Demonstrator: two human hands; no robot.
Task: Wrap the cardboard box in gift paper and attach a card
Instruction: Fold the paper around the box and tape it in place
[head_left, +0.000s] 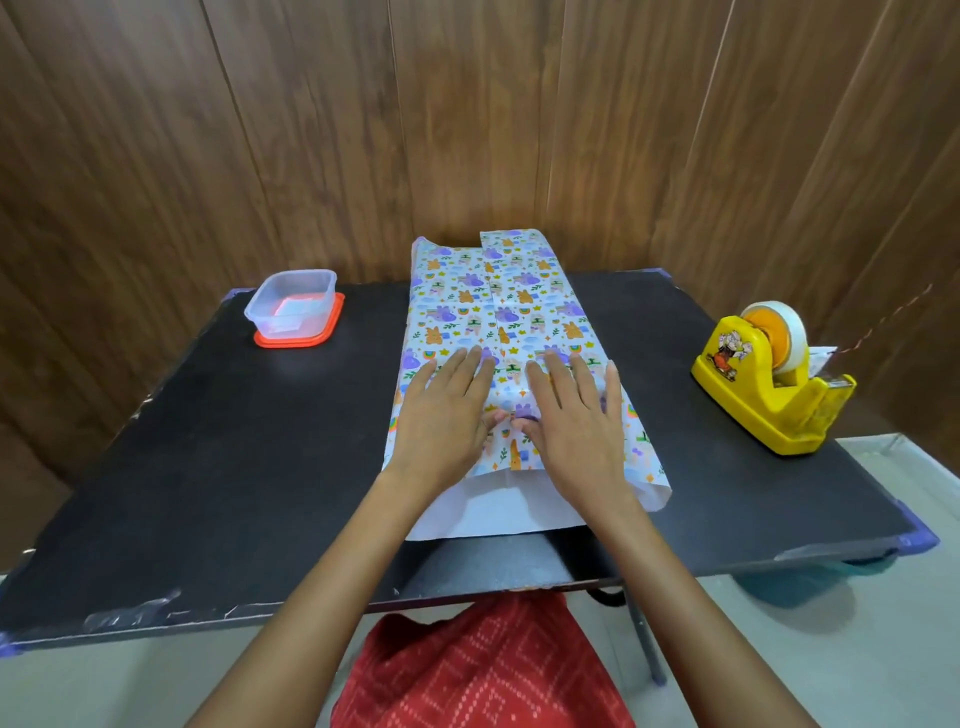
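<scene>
From the head view we have the paper (498, 322) lying lengthways down the middle of the desk (208, 467), its two printed flaps folded in to meet along a centre seam. The box itself is hidden; we judge it sits under that wrap, beneath the palms. The left hand (447, 410) is flat on the left flap and the right hand (576, 415) flat on the right flap. Each grip is spread, fingers straight, pinching nothing, and the thumbs (522, 425) nearly touch at the seam. So the step, as we read it, is closing the long seam. To do it well we want even pressure from both palms and the overlap pulled snug against the box, so no slack bulges. We also want the edges parallel right along the seam. One hand should hold the overlap while the other fetches tape, and the dispenser (769, 384) stands well apart on the right, so the right hand is the natural one to go. The near end of the wrap gapes open, white inside showing, and the far end stands loose by the wall, so both ends are yet to be folded. At far left sits a tub (293, 306) on a red lid, with something pale inside, too blurred to call it the card.
</scene>
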